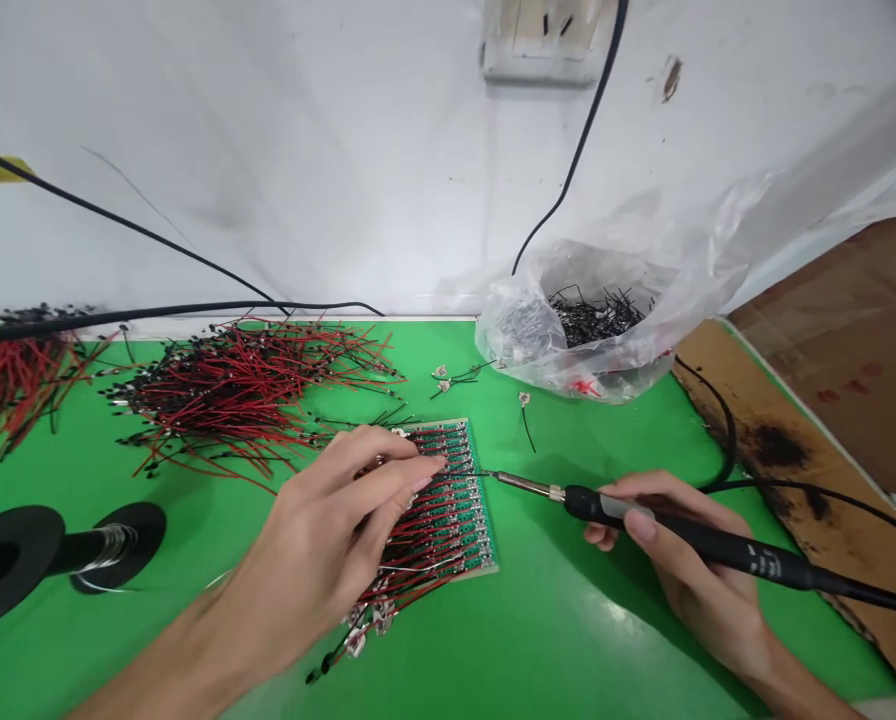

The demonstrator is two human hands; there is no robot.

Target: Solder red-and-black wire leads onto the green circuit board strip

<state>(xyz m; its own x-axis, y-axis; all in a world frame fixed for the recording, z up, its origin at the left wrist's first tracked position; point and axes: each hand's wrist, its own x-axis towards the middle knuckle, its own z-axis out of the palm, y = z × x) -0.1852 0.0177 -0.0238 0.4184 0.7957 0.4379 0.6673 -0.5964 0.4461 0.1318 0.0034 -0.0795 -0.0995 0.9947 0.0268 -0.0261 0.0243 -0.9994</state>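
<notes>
A green circuit board (485,530) lies on the green work surface, with rows of solder pads and red wires running off its left side. My left hand (328,520) is over the board, thumb and fingertips pinched on a thin dark wire (459,473) that reaches towards the board's right edge. In my right hand (688,570) is a black soldering iron (748,555), its metal tip pointing left and close to the wire's end; whether they touch I cannot tell. Below my left hand, small whitish parts (369,620) sit on the wire ends.
Piles of red and black wires (230,390) lie at the back left. A solder spool (58,555) rests at the left. Behind the board, a clear plastic bag (620,370) holds black wires. Scorched cardboard (778,450) lies at the right, crossed by the iron's cord.
</notes>
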